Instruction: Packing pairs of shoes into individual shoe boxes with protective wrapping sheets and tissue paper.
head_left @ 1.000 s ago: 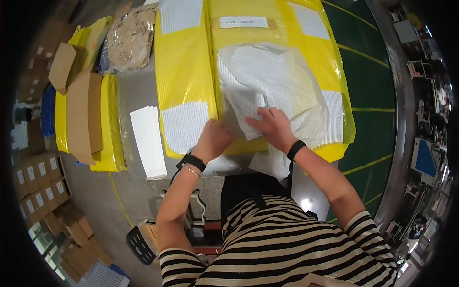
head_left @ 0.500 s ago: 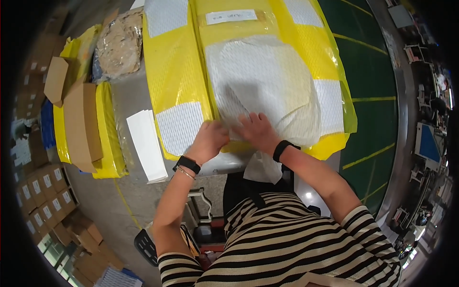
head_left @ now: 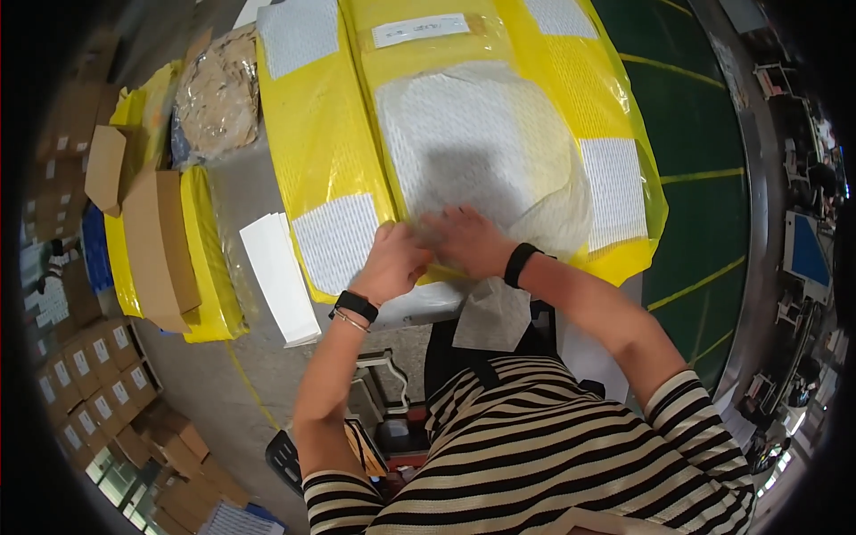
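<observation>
The white sheet [head_left: 464, 111] lies over the middle of the yellow bundle [head_left: 312, 134]. At the sheet's near edge the left hand [head_left: 394, 263] curls its fingers; the right hand [head_left: 473, 241] lies flatter just beside it. Blur hides the fingertips, so I cannot tell whether either grip pinches. The step looks like working that edge; the next move seems to call for a sure hold on it. To the left, white papers [head_left: 278, 276] rest on the grey surface [head_left: 256, 185]
</observation>
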{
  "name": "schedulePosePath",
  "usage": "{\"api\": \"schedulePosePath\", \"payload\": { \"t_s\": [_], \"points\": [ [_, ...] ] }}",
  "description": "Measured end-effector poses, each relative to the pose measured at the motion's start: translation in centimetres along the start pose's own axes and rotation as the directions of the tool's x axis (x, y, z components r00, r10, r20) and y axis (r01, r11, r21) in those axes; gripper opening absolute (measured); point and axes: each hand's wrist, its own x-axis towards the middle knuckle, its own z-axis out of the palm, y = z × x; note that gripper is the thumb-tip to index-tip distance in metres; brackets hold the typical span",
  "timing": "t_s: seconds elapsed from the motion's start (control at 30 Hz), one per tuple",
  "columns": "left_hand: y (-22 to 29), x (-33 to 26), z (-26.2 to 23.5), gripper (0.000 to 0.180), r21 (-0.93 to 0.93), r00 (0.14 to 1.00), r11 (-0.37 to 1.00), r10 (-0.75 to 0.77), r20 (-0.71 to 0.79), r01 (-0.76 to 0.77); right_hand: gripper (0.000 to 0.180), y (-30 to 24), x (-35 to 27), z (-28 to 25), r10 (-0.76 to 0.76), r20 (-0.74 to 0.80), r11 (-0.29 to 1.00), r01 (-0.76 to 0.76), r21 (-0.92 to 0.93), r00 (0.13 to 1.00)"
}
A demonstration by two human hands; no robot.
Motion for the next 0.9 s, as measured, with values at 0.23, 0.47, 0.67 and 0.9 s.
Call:
{"api": "schedulePosePath", "payload": {
  "t_s": [0.23,0.47,0.67,0.9],
  "points": [
    [-0.1,0.2,0.1,0.013,-0.015,0.999,1.0,0.011,-0.048,-0.011,0.026,0.5,-0.4,-1.2,-0.071,0.059,0.994,0.066,0.084,0.996],
    [0.0,0.9,0.3,0.011,0.01,0.999,1.0,0.025,-0.027,-0.025,0.038,0.0,0.0,2.6,-0.011,-0.007,0.998,0.011,0.057,1.0],
    [0.1,1.0,0.2,0.013,-0.024,0.999,1.0,-0.015,-0.028,0.014,0.062,0.5,-0.9,-0.9,-0.016,0.061,1.0,0.017,-0.015,0.998],
    [0.6,1.5,-0.4,0.016,-0.025,0.999,0.999,-0.037,-0.01,0.037,0.03,1.6,-3.7,0.2,-0.046,-0.045,0.986,0.052,0.155,0.998]
  ]
}}
